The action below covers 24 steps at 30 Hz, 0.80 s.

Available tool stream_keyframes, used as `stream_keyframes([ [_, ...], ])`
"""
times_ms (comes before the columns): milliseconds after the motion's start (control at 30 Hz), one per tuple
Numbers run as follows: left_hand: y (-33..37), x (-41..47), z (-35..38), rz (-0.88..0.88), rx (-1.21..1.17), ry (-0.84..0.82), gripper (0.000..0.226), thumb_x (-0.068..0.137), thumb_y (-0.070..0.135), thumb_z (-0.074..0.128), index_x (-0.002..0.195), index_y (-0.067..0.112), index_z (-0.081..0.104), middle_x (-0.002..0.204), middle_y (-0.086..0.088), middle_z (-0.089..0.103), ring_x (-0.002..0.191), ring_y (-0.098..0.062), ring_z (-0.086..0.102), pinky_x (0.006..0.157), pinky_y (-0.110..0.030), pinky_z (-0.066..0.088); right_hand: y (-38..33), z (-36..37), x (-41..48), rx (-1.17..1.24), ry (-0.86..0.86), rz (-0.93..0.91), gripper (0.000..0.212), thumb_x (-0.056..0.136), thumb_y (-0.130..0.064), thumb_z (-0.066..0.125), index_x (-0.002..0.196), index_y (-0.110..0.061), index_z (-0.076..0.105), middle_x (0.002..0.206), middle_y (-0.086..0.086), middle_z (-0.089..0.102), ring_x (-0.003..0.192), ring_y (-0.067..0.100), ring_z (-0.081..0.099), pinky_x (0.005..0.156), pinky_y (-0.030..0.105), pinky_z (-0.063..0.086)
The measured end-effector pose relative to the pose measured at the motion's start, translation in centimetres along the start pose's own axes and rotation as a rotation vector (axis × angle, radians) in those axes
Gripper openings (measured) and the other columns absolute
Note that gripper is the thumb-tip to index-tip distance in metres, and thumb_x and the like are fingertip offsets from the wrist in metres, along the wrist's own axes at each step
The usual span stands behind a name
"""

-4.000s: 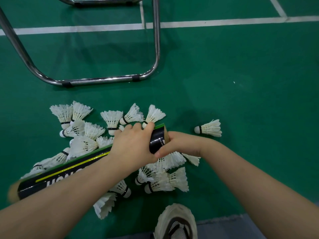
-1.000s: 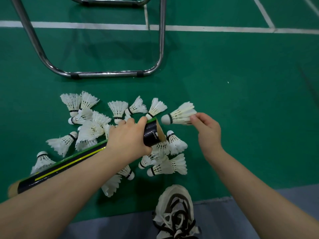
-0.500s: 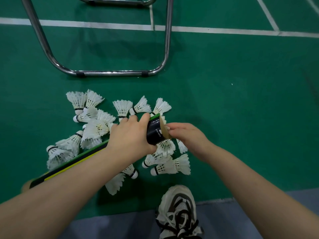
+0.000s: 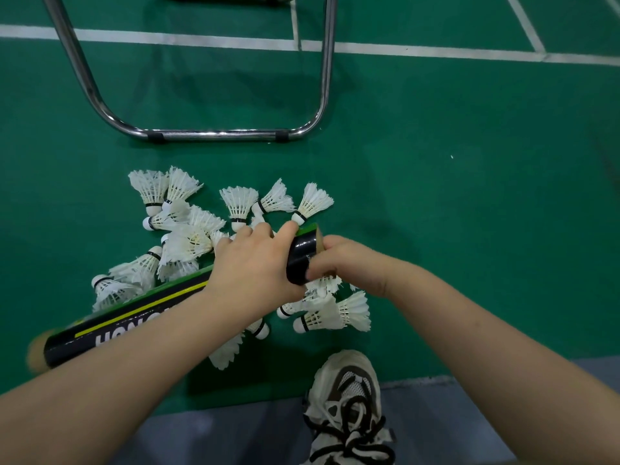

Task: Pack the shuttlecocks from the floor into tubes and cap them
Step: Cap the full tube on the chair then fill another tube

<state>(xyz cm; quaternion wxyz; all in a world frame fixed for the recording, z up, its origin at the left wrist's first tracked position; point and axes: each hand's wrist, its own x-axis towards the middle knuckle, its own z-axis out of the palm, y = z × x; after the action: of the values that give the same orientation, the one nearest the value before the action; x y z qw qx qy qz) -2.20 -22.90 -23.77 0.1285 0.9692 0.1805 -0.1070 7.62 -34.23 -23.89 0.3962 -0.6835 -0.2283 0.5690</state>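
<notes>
Two hands work the tube (image 4: 141, 317): left hand (image 4: 251, 266) clamps it steady, right hand's (image 4: 349, 263) fingers (image 4: 313, 266), contents hidden, press at its mouth, likely seating a shuttlecock.

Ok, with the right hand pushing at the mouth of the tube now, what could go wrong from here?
1. The right hand presses at the open end of the black and green cardboard tube; a crooked push could crush feathers.
2. The left hand alone grips the tube near its mouth, so the long tail could swing.
3. White feather shuttlecocks lie directly under both hands and near the white laced shoe, so they may get squashed.
</notes>
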Motion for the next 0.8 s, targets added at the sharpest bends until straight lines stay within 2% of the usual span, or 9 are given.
stream_keyframes([
  [67,-0.1,0.4,-0.2,-0.024,-0.032,-0.008,0.067,0.068,0.053,0.064,0.122,0.030,0.033,0.102,-0.001,0.048,0.099,-0.024,0.048,0.083,-0.039,0.041,0.4,0.3,-0.1,0.185,0.177,-0.146,0.007,0.067,-0.017,0.057,0.072,-0.012,0.059,0.068,0.000,0.056,0.062,0.007,0.054,0.061,0.017,0.044],
  [133,-0.2,0.5,-0.2,-0.030,-0.038,-0.009,0.068,0.068,0.053,0.066,0.123,0.029,0.033,0.101,-0.001,0.049,0.099,-0.025,0.048,0.083,-0.039,0.041,1.5,-0.1,-0.5,0.298,0.424,-0.261,0.014,0.084,-0.013,0.055,0.072,-0.013,0.062,0.066,-0.003,0.059,0.062,0.005,0.056,0.064,0.016,0.047],
  [233,-0.6,0.1,0.2,-0.030,-0.001,-0.026,0.070,0.069,0.054,0.064,0.125,0.029,0.032,0.104,-0.001,0.049,0.100,-0.024,0.048,0.085,-0.040,0.042,4.4,-1.3,-1.2,0.022,0.730,-0.112,0.014,0.089,-0.017,0.052,0.078,-0.020,0.061,0.073,-0.005,0.061,0.073,0.011,0.057,0.072,0.028,0.047],
  [333,-1.0,-0.3,0.6,-0.040,0.017,-0.028,0.069,0.068,0.055,0.064,0.123,0.028,0.033,0.104,-0.001,0.050,0.098,-0.023,0.047,0.084,-0.039,0.042,8.6,-2.0,-1.7,-0.544,0.640,0.316,0.016,0.087,-0.030,0.052,0.099,-0.021,0.049,0.083,-0.003,0.058,0.077,0.020,0.059,0.063,0.030,0.044],
  [400,-1.1,-0.3,0.7,-0.047,0.012,-0.030,0.068,0.068,0.055,0.064,0.122,0.028,0.033,0.102,-0.001,0.050,0.097,-0.023,0.047,0.083,-0.039,0.042,10.4,-2.0,-1.9,-0.647,0.521,0.511,0.032,0.087,-0.042,0.054,0.104,-0.017,0.047,0.085,0.000,0.057,0.078,0.020,0.059,0.062,0.031,0.044],
  [467,-0.9,-0.3,0.8,-0.057,0.007,-0.030,0.067,0.068,0.054,0.064,0.122,0.028,0.033,0.102,-0.001,0.050,0.097,-0.023,0.048,0.084,-0.039,0.042,11.4,-1.9,-1.8,-0.627,0.433,0.607,0.036,0.086,-0.050,0.055,0.089,-0.014,0.054,0.078,0.002,0.057,0.072,0.018,0.058,0.060,0.029,0.044],
  [533,-0.6,-0.1,0.8,-0.061,-0.002,-0.025,0.068,0.068,0.053,0.064,0.123,0.027,0.034,0.103,-0.002,0.051,0.098,-0.024,0.049,0.085,-0.040,0.043,11.9,-2.0,-1.2,-0.495,0.381,0.603,0.036,0.087,-0.046,0.056,0.072,-0.012,0.054,0.067,0.003,0.051,0.060,0.017,0.049,0.057,0.027,0.038],
  [633,-0.1,0.2,0.6,-0.061,-0.021,-0.021,0.068,0.067,0.052,0.066,0.122,0.027,0.035,0.103,-0.002,0.051,0.099,-0.025,0.049,0.084,-0.040,0.043,12.4,-2.3,-0.7,-0.148,0.477,0.452,0.023,0.090,-0.027,0.056,0.075,-0.010,0.061,0.076,0.011,0.059,0.067,0.018,0.050,0.068,0.033,0.044],
  [800,-0.3,0.6,0.4,-0.068,-0.015,-0.016,0.070,0.066,0.054,0.067,0.122,0.027,0.036,0.102,-0.002,0.051,0.098,-0.025,0.050,0.083,-0.041,0.045,11.7,-3.6,-0.4,-0.077,0.685,0.265,0.022,0.092,-0.024,0.054,0.080,-0.009,0.064,0.078,0.008,0.061,0.072,0.018,0.051,0.066,0.030,0.036],
])
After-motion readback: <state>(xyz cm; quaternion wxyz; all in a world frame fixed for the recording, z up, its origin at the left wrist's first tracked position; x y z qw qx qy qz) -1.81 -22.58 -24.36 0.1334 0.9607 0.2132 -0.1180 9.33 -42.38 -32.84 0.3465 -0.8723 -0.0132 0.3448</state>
